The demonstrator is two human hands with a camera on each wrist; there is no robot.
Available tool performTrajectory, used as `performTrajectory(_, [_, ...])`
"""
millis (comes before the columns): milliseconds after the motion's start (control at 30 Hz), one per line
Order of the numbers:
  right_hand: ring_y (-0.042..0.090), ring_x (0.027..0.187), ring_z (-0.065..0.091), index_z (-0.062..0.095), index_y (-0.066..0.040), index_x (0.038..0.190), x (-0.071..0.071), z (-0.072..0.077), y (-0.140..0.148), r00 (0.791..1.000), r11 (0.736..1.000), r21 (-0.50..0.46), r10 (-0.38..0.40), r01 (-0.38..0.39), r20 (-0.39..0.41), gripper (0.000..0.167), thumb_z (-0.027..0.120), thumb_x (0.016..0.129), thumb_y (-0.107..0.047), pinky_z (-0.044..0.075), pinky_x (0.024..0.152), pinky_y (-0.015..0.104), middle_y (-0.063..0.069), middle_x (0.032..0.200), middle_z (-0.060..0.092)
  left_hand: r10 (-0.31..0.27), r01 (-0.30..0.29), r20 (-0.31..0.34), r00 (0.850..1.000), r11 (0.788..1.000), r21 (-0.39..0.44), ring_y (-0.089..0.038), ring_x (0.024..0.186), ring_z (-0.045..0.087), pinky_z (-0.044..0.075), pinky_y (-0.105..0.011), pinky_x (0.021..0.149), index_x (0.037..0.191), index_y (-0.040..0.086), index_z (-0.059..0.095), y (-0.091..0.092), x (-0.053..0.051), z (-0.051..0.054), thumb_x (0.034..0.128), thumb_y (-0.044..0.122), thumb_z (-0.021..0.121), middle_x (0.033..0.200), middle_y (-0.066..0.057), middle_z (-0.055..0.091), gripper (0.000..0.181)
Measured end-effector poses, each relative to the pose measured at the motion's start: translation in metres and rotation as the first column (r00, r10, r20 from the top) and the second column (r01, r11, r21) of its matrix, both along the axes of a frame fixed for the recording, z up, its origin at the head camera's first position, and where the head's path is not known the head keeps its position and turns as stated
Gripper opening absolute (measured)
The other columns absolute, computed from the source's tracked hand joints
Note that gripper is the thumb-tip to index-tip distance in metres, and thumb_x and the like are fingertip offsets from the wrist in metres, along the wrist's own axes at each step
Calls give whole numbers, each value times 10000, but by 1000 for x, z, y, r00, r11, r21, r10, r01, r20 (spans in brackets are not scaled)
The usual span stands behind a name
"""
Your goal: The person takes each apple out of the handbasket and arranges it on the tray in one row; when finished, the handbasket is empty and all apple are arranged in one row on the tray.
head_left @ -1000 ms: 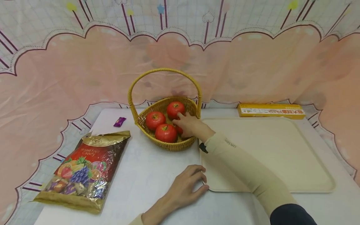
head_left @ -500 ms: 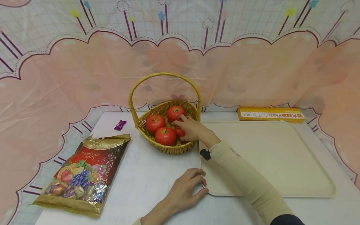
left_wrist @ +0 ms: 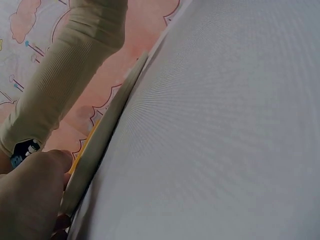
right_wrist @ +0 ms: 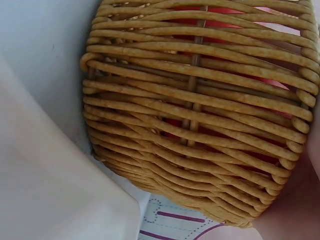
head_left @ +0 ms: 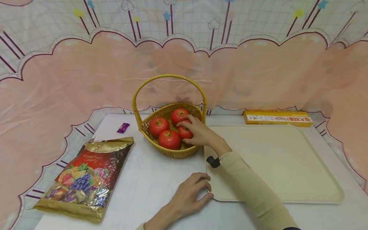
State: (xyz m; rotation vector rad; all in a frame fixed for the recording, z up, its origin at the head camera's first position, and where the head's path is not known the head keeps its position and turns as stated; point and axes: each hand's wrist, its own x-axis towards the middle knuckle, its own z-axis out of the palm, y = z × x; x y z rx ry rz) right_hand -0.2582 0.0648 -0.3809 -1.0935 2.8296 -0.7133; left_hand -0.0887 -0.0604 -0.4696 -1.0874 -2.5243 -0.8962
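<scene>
The red fruit [head_left: 184,132] is in the basket [head_left: 176,154], right hand [head_left: 198,131] curled round it. Only the head cam shows that grip; right wrist's mostly wicker. Left hand [head_left: 189,194], fingers bent, holds the tray [head_left: 276,163] edge.

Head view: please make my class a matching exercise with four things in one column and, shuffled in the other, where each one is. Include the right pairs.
Things
1. Right hand
2. Left hand
3. Pasta box
4. Small purple candy

Places
A. On the table, beyond the large candy bag
B. At the near left corner of the tray
C. In the basket, on a red fruit
D. Along the tray's far side

Pairs: 1-C, 2-B, 3-D, 4-A
</scene>
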Motion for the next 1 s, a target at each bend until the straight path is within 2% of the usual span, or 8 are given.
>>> performTrajectory(133, [324, 1315, 354, 519, -189, 1296, 4, -2, 3, 1000, 1000, -30, 7, -7, -16, 514, 711, 825, -269, 426, 1027, 509, 80, 1452, 335, -2, 2, 23, 1000, 1000, -6, -53, 1160, 511, 477, -247, 950, 886, 267, 595, 1, 2, -1, 879, 395, 628, 1202, 94, 564, 132])
performTrajectory(333, [289, 1325, 350, 512, -199, 1304, 9, -4, 5, 1000, 995, -101, 9, -11, -20, 520, 705, 829, -282, 418, 1038, 507, 44, 1472, 363, -6, 6, -18, 1000, 1000, -1, -61, 1149, 521, 475, -247, 950, 883, 261, 595, 1, 1, -3, 873, 392, 634, 1188, 85, 569, 136])
performTrajectory(533, [249, 1274, 392, 528, -186, 1287, 10, -8, 6, 996, 980, -192, 26, -43, -89, 525, 720, 807, -280, 442, 1012, 479, 52, 1397, 417, -6, 5, -12, 1000, 1000, -1, -55, 1156, 513, 464, -242, 968, 882, 263, 593, 1, -2, -1, 867, 382, 644, 1185, 87, 567, 131])
performTrajectory(767, [213, 1251, 404, 519, -218, 1283, 12, -12, 7, 990, 967, -250, 22, -57, -140, 534, 718, 799, -324, 452, 992, 452, 53, 1372, 420, -6, 6, -11, 1000, 1000, -5, -59, 1167, 509, 461, -246, 973, 886, 265, 594, 0, -2, -1, 872, 392, 636, 1196, 88, 561, 135])
performTrajectory(900, [186, 1254, 399, 517, -241, 1276, 14, -11, 10, 991, 955, -290, 20, -57, -130, 533, 723, 793, -330, 468, 982, 425, 33, 1356, 415, -13, 13, -29, 1000, 1000, 0, -64, 1165, 511, 460, -246, 975, 881, 259, 595, 1, -1, -2, 870, 393, 640, 1189, 85, 563, 142])
performTrajectory(1000, [182, 1256, 400, 514, -218, 1289, 12, -10, 12, 992, 943, -325, 34, -71, -118, 543, 725, 799, -321, 485, 962, 416, 24, 1358, 404, -14, 14, -53, 999, 1000, 7, -73, 1157, 517, 463, -246, 967, 875, 253, 594, 1, -3, -2, 864, 388, 648, 1180, 78, 567, 146])
